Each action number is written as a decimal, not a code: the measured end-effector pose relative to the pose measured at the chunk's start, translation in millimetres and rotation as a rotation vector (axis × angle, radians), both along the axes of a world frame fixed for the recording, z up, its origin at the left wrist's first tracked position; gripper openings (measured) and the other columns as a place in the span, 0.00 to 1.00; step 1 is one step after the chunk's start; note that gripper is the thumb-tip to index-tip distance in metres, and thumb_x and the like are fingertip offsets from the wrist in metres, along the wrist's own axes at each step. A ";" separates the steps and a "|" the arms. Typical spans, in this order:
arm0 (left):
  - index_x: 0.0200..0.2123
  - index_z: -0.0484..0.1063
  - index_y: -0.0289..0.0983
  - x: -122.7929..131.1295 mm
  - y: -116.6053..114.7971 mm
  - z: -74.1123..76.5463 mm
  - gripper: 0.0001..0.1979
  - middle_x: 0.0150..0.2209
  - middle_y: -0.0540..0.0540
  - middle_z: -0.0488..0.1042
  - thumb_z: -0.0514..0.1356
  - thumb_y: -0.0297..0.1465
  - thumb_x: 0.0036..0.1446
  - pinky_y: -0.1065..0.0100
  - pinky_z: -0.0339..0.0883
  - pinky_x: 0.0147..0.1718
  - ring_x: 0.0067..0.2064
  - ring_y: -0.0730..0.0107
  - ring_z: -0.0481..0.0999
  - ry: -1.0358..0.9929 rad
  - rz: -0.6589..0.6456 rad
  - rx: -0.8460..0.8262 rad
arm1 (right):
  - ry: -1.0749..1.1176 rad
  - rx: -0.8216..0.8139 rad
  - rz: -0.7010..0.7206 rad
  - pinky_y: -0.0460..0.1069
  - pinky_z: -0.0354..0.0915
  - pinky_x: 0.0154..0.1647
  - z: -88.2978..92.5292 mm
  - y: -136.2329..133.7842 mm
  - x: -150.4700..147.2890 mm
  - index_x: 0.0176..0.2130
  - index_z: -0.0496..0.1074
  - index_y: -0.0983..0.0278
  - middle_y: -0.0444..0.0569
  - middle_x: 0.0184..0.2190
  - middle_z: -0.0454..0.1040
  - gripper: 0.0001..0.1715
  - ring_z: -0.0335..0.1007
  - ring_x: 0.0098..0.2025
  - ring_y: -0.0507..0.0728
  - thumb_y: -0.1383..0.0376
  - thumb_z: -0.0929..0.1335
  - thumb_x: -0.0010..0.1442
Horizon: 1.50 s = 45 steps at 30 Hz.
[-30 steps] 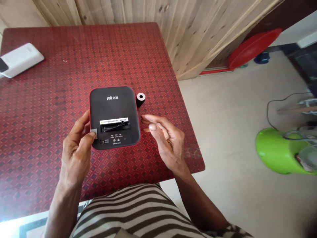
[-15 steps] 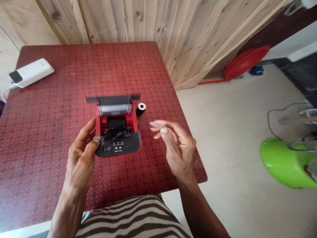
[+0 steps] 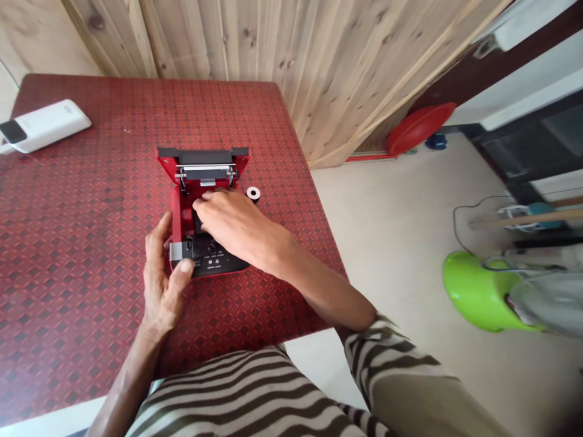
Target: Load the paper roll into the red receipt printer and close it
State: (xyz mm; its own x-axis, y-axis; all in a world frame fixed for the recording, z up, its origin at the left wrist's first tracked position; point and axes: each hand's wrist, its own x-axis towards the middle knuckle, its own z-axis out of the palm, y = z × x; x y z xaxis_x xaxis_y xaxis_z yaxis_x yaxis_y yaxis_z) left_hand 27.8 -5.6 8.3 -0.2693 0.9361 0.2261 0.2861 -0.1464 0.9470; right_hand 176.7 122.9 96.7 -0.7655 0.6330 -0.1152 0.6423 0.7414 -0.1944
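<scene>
Lengthwise, the printer points away, left hand clamped on it, right hand's grip unclear.

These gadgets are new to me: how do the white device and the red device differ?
The white device is a closed slab; the red device stands open, its lid raised. The white device has one black end, whereas the red device has a black front panel. The right hand reaches into the red device, while no hand touches the white device. Both show black.
</scene>
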 end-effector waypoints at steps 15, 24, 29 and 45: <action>0.77 0.63 0.46 -2.3 -0.3 -1.9 0.43 0.68 0.36 0.71 0.69 0.50 0.63 0.38 0.61 0.71 0.69 0.39 0.69 0.131 -0.011 -0.003 | 0.502 0.001 -0.123 0.58 0.76 0.56 33.4 -31.7 56.1 0.51 0.83 0.58 0.47 0.47 0.86 0.09 0.81 0.50 0.62 0.62 0.77 0.70; 0.77 0.65 0.53 -4.7 -2.3 2.0 0.43 0.70 0.43 0.71 0.71 0.50 0.62 0.43 0.62 0.70 0.69 0.40 0.69 0.117 0.006 -0.059 | 0.887 -0.312 -0.574 0.55 0.77 0.52 -55.8 -70.6 127.2 0.53 0.83 0.59 0.49 0.48 0.88 0.16 0.84 0.46 0.58 0.61 0.78 0.65; 0.79 0.63 0.57 -6.7 -3.2 -1.0 0.43 0.71 0.46 0.70 0.68 0.51 0.63 0.40 0.61 0.71 0.68 0.38 0.70 0.119 0.009 -0.084 | 0.837 -0.334 -0.488 0.59 0.76 0.61 -88.0 -66.7 106.2 0.55 0.81 0.62 0.53 0.53 0.87 0.16 0.85 0.53 0.59 0.66 0.74 0.68; 0.79 0.62 0.47 -7.2 -2.6 1.5 0.46 0.70 0.38 0.71 0.67 0.55 0.63 0.40 0.68 0.65 0.67 0.37 0.72 0.227 0.005 -0.058 | 0.907 -0.364 -0.645 0.60 0.77 0.59 -115.1 26.3 84.9 0.52 0.80 0.59 0.49 0.51 0.86 0.18 0.83 0.52 0.61 0.67 0.77 0.61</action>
State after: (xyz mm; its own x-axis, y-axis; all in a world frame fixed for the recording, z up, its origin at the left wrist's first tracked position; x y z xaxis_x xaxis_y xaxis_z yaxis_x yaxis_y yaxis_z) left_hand 20.6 -8.2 9.8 -0.2228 0.9479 0.2275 0.4930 -0.0918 0.8652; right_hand 261.6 149.3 -18.4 -0.2096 0.9763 0.0542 0.3958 0.1354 -0.9083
